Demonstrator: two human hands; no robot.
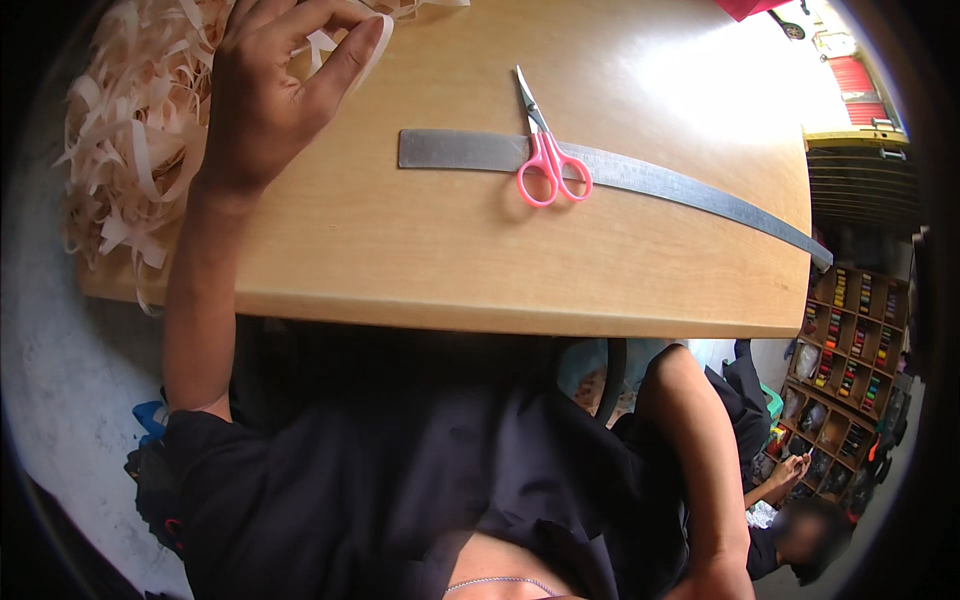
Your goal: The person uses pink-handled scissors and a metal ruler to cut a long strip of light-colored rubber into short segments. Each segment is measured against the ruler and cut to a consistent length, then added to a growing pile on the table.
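My left hand [275, 85] reaches up over the wooden table [420, 260] and pinches a pale strip between thumb and fingers at the edge of a heap of pale paper strips [125, 150]. Pink-handled scissors [545, 150] lie shut across a long metal ruler [640, 175] in the middle of the table. Only my right forearm [705, 470] shows, hanging down below the table edge at the lower right; the hand itself is out of the picture.
The strip heap spills over the table's left edge. A wooden shelf of small compartments [850, 370] with coloured items stands at the right. Another person [800, 520] sits low at the lower right. My dark clothing fills the lower middle.
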